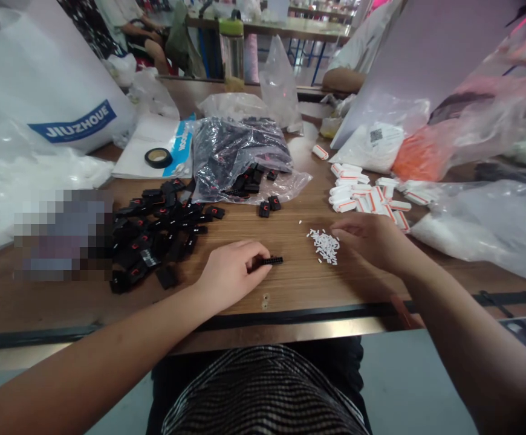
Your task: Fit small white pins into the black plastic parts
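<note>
Between thumb and fingers, my left hand (233,272) grips a black connector housing (273,261) with a row of small holes facing right. My right hand (374,238) is just right of a small heap of tiny white pieces (325,246), its fingers drawn together in a pinch. Whether a piece is between those fingertips is too small to tell. Behind my right hand lie white parts (358,194) with orange stripes. To the left of my left hand spreads a pile of black connector housings (154,226), some with red marks.
An open plastic bag (240,145) of black housings lies ahead, with a black tape roll (158,158) on papers beside it. Bags of white pieces (372,145) and orange pieces (419,151) stand at the back right. A bottle (232,54) stands behind. The table's front edge (290,326) is near me.
</note>
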The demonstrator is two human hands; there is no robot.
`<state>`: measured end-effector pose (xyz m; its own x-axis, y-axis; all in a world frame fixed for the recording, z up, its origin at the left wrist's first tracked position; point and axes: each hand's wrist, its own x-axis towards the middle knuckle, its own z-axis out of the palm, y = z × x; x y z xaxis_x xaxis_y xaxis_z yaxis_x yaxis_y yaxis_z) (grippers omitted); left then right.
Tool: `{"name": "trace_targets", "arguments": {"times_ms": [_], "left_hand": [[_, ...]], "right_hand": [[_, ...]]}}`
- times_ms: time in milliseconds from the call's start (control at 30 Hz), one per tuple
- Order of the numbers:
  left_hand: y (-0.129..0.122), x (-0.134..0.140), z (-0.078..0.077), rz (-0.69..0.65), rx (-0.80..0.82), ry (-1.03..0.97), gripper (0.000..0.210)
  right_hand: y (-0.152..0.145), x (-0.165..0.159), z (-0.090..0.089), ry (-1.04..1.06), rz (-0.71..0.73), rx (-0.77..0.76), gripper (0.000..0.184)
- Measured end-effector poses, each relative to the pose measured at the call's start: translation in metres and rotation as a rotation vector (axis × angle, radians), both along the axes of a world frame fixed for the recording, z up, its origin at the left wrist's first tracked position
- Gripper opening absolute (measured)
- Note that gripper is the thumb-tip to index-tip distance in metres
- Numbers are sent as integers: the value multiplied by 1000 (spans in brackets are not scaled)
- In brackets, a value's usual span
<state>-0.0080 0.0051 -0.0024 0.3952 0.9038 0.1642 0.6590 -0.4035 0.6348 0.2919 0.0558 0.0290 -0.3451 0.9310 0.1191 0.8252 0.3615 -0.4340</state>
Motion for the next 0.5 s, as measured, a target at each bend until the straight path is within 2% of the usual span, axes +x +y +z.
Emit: {"name": "trace_targets", "arguments": {"times_ms": [133,333,500], "left_hand": [[2,2,-2,-4,-9,-4,7],[1,3,-2,-5,-11,-12,7],[1,2,0,4,-19,-15,7]], "right_hand": [[15,34,-9,-32,-5,-119,20],[22,33,-10,-31,84,-122,20],[26,32,-13,-129,192,-60,16]]}}
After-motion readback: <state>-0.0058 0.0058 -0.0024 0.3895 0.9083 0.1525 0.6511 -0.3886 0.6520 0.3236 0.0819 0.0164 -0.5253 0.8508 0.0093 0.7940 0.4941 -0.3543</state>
